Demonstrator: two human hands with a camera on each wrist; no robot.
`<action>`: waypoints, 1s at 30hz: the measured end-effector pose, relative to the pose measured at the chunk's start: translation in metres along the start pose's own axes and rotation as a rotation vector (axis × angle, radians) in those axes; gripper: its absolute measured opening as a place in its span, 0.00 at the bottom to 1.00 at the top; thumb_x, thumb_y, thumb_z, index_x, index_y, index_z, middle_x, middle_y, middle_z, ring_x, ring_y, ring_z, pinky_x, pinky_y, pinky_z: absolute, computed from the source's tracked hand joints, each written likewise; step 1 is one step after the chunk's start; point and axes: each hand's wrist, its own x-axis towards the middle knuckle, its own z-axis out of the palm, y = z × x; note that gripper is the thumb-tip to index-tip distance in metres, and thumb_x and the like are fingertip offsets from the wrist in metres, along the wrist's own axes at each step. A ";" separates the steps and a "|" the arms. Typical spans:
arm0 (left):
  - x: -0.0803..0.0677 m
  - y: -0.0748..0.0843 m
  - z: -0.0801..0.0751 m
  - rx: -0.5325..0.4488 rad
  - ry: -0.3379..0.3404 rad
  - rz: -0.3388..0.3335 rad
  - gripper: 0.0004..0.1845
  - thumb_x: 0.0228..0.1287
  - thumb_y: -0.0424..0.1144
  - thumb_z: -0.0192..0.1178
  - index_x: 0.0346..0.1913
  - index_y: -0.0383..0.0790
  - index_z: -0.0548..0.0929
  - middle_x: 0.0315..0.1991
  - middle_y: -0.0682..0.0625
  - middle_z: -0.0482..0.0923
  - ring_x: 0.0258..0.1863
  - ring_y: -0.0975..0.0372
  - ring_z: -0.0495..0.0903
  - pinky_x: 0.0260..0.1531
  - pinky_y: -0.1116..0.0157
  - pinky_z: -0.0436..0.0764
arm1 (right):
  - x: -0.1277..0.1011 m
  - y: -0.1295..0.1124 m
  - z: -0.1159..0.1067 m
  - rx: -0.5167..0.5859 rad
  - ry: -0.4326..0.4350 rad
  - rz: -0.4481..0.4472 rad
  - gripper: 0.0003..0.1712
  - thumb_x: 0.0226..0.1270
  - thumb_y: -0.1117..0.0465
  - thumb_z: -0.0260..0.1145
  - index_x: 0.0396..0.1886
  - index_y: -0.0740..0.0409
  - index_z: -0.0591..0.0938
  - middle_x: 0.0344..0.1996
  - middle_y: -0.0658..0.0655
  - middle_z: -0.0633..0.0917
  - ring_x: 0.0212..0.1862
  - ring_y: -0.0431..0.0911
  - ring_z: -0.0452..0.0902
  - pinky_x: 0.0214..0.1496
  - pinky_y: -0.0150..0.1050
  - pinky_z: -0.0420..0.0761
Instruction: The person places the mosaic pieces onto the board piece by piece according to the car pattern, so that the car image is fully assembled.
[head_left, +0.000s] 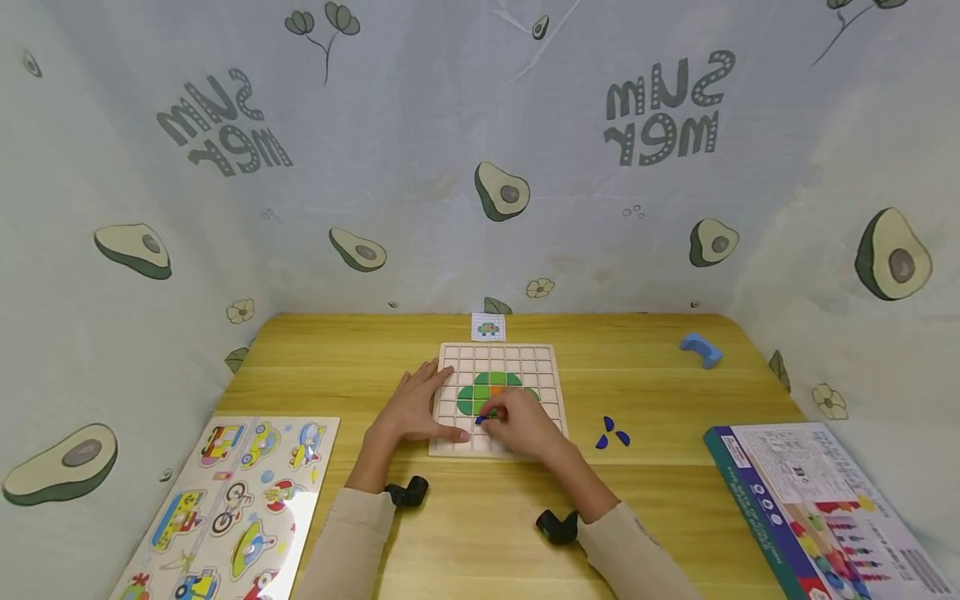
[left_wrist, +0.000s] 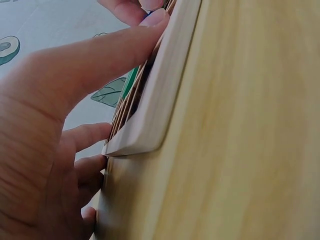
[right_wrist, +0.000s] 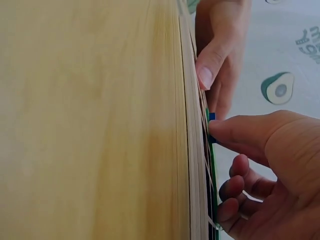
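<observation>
A wooden grid board (head_left: 459,446) lies on the table with green pieces (head_left: 482,379) and an orange piece (head_left: 497,390) set in its squares. My right hand (head_left: 521,425) pinches a small blue piece (head_left: 481,420) just below the green shape; in the right wrist view the blue piece (right_wrist: 212,117) shows at the thumb tip, right at the board's surface. My left hand (head_left: 414,406) rests on the board's left side, fingers spread along the edge and thumb lying over the lower-left squares. That thumb (left_wrist: 115,55) reaches across the rim in the left wrist view.
Several half-round blue pieces (head_left: 602,442) lie right of the board. Behind it stands a small pattern card (head_left: 488,327). A picture puzzle board (head_left: 300,500) is at left, a box (head_left: 817,500) at right, and a light blue arch-shaped object (head_left: 702,349) at back right.
</observation>
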 end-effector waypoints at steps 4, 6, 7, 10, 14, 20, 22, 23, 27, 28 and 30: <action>0.000 0.003 0.000 -0.007 -0.004 -0.008 0.65 0.43 0.71 0.76 0.82 0.47 0.59 0.84 0.42 0.47 0.84 0.48 0.45 0.83 0.45 0.43 | -0.001 0.000 0.000 -0.017 0.005 -0.007 0.02 0.63 0.61 0.76 0.34 0.55 0.91 0.21 0.47 0.74 0.29 0.41 0.67 0.31 0.33 0.65; 0.001 0.003 0.000 -0.005 0.000 -0.008 0.65 0.42 0.71 0.76 0.82 0.47 0.59 0.84 0.42 0.47 0.84 0.48 0.45 0.83 0.45 0.44 | -0.001 0.000 0.000 -0.014 0.010 -0.009 0.02 0.62 0.61 0.76 0.34 0.54 0.91 0.21 0.47 0.74 0.28 0.41 0.67 0.30 0.33 0.65; 0.000 0.002 0.001 0.001 0.003 -0.006 0.66 0.42 0.71 0.76 0.82 0.46 0.59 0.84 0.41 0.47 0.84 0.48 0.46 0.83 0.45 0.44 | -0.001 0.000 0.000 -0.013 0.012 -0.007 0.02 0.62 0.61 0.76 0.34 0.53 0.91 0.21 0.47 0.73 0.28 0.41 0.67 0.30 0.33 0.65; 0.000 0.002 0.001 0.010 0.007 -0.008 0.66 0.42 0.71 0.76 0.82 0.46 0.59 0.84 0.41 0.48 0.84 0.48 0.46 0.83 0.45 0.45 | -0.002 0.000 0.002 -0.011 0.011 -0.004 0.02 0.61 0.61 0.77 0.33 0.53 0.91 0.20 0.47 0.73 0.28 0.41 0.67 0.30 0.33 0.65; -0.003 0.001 0.002 -0.003 0.008 -0.010 0.66 0.41 0.72 0.76 0.82 0.47 0.60 0.84 0.41 0.48 0.84 0.47 0.45 0.83 0.45 0.44 | -0.003 -0.001 0.003 0.003 0.006 0.012 0.02 0.62 0.61 0.77 0.33 0.54 0.91 0.21 0.48 0.74 0.28 0.42 0.68 0.30 0.33 0.66; -0.004 0.000 0.004 -0.006 0.011 0.003 0.66 0.41 0.72 0.76 0.81 0.45 0.60 0.84 0.40 0.49 0.84 0.46 0.47 0.82 0.42 0.46 | -0.005 -0.002 0.003 0.015 0.001 0.027 0.03 0.63 0.61 0.76 0.33 0.54 0.90 0.22 0.48 0.75 0.28 0.42 0.69 0.29 0.32 0.67; -0.003 0.000 0.004 -0.006 0.014 0.001 0.66 0.41 0.72 0.76 0.81 0.45 0.60 0.84 0.40 0.49 0.84 0.46 0.47 0.82 0.43 0.46 | -0.006 0.000 0.002 0.012 0.004 0.019 0.02 0.64 0.60 0.76 0.34 0.53 0.90 0.22 0.47 0.75 0.28 0.41 0.69 0.29 0.32 0.67; -0.002 0.001 0.004 -0.004 0.016 0.002 0.66 0.41 0.72 0.76 0.81 0.45 0.60 0.84 0.41 0.49 0.84 0.46 0.47 0.82 0.43 0.46 | -0.006 0.001 0.001 0.016 0.007 0.017 0.02 0.64 0.60 0.76 0.34 0.53 0.90 0.22 0.47 0.75 0.28 0.41 0.69 0.29 0.32 0.67; 0.000 0.001 0.004 -0.004 0.003 0.003 0.66 0.42 0.72 0.75 0.82 0.46 0.60 0.84 0.42 0.47 0.84 0.47 0.45 0.82 0.44 0.44 | -0.009 0.005 -0.006 0.047 0.028 0.019 0.02 0.64 0.61 0.75 0.35 0.51 0.90 0.24 0.47 0.75 0.29 0.41 0.69 0.30 0.31 0.68; 0.000 0.001 0.003 -0.005 0.002 0.004 0.66 0.42 0.72 0.75 0.82 0.46 0.60 0.84 0.42 0.47 0.84 0.47 0.45 0.82 0.44 0.45 | -0.011 0.007 -0.009 0.055 0.034 0.025 0.02 0.64 0.62 0.75 0.36 0.50 0.90 0.24 0.47 0.75 0.29 0.41 0.69 0.30 0.31 0.69; 0.000 0.001 0.003 -0.010 0.001 0.001 0.66 0.41 0.72 0.76 0.82 0.46 0.60 0.84 0.42 0.47 0.84 0.47 0.45 0.83 0.44 0.44 | -0.014 0.011 -0.015 0.060 0.047 0.036 0.02 0.65 0.62 0.76 0.36 0.50 0.90 0.25 0.47 0.75 0.29 0.41 0.69 0.30 0.31 0.69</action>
